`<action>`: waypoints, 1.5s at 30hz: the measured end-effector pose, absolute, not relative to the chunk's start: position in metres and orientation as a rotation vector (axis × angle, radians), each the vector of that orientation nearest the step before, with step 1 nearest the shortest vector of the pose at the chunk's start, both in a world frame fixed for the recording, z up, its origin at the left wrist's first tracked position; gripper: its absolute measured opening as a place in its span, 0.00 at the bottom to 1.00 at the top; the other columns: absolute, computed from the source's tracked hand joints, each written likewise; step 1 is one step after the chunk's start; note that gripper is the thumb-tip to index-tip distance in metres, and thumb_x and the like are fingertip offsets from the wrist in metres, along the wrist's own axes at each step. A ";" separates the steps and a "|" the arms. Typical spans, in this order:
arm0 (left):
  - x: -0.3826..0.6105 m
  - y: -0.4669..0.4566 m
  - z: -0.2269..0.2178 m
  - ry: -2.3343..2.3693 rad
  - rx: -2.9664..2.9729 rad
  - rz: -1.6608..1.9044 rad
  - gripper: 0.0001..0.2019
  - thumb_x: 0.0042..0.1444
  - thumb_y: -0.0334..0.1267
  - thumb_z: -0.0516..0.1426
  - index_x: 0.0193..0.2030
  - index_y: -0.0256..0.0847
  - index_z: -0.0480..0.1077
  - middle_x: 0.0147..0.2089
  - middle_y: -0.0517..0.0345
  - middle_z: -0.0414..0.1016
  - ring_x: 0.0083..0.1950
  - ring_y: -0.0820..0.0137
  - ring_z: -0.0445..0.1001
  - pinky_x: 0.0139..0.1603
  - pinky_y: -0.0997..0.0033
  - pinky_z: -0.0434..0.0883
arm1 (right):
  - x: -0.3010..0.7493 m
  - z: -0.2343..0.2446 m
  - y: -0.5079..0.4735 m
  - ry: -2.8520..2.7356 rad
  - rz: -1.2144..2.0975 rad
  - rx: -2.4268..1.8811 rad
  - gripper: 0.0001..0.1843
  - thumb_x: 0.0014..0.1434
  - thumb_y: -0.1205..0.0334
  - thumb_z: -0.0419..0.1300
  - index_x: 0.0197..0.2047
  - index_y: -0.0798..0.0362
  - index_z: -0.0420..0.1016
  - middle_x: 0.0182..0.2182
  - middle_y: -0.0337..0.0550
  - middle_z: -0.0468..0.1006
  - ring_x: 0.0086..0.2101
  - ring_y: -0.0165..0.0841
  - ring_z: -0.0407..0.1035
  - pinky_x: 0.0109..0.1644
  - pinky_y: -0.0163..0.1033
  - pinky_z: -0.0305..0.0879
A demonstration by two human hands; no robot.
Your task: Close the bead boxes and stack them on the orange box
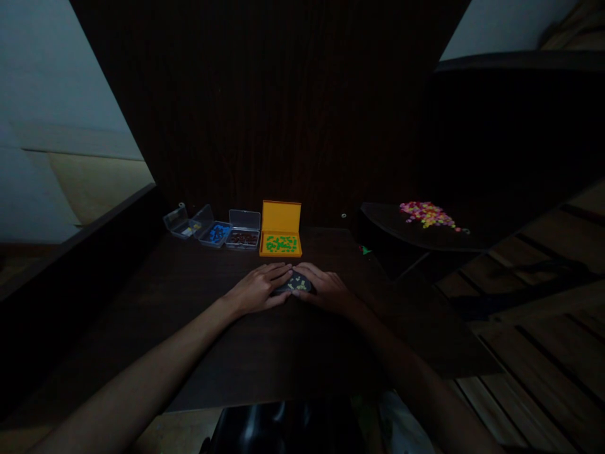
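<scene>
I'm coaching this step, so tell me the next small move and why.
I'd probably let the left hand steady the dark tray while the right hand lets go and pinches one pale piece. Both hands now flank the tray with their fingers on its edges, and small pale pieces lie scattered in it between them.

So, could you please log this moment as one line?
left hand: holding dark container | right hand: same container | pale pieces: inside | yellow box: open
</scene>
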State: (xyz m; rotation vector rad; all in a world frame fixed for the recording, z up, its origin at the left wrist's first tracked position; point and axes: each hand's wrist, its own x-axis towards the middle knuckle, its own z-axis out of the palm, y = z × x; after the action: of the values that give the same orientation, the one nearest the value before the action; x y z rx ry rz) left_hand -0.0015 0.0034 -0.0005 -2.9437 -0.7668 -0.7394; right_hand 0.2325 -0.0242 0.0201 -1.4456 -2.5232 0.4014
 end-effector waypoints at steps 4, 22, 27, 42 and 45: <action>-0.001 0.002 0.004 -0.759 -2.946 -0.728 0.19 0.68 0.44 0.49 0.61 0.40 0.67 0.62 0.46 0.70 0.62 0.59 0.69 0.61 0.54 0.70 | 0.235 0.022 -0.022 -2.507 0.442 -1.330 0.26 0.68 0.47 0.48 0.65 0.46 0.61 0.61 0.45 0.66 0.54 0.39 0.68 0.58 0.45 0.63; 0.001 0.008 0.000 -0.723 -2.978 -0.966 0.16 0.66 0.44 0.53 0.55 0.39 0.73 0.58 0.47 0.74 0.55 0.62 0.73 0.56 0.59 0.73 | 0.239 -0.004 -0.002 -2.023 0.686 -1.084 0.20 0.62 0.48 0.56 0.50 0.53 0.76 0.45 0.48 0.78 0.45 0.37 0.72 0.49 0.42 0.69; 0.002 0.006 -0.001 -0.779 -3.002 -1.001 0.19 0.65 0.43 0.53 0.59 0.37 0.69 0.57 0.48 0.75 0.56 0.62 0.73 0.58 0.58 0.72 | 0.240 -0.006 0.007 -1.746 0.753 -1.224 0.24 0.64 0.43 0.51 0.41 0.54 0.77 0.38 0.45 0.77 0.24 0.27 0.68 0.26 0.33 0.64; 0.001 0.010 0.000 -1.217 -2.729 -1.252 0.17 0.67 0.43 0.49 0.56 0.37 0.68 0.53 0.46 0.74 0.55 0.59 0.71 0.57 0.51 0.67 | 0.238 -0.021 0.074 -1.364 0.587 -1.324 0.29 0.60 0.37 0.48 0.35 0.56 0.73 0.38 0.46 0.76 0.16 0.21 0.58 0.19 0.32 0.56; -0.001 0.015 -0.003 -1.383 -2.629 -1.322 0.16 0.68 0.43 0.47 0.53 0.37 0.70 0.51 0.47 0.74 0.54 0.59 0.70 0.56 0.51 0.68 | 0.234 -0.021 0.086 -1.299 0.614 -1.314 0.28 0.58 0.38 0.50 0.35 0.56 0.74 0.38 0.47 0.77 0.15 0.21 0.57 0.18 0.31 0.54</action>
State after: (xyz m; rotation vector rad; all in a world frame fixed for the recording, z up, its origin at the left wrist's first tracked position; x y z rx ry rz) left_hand -0.0005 0.0151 -0.0026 -2.6289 -1.3831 -1.3222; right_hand 0.2340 0.0857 -0.0214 -1.3140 -1.2985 0.6135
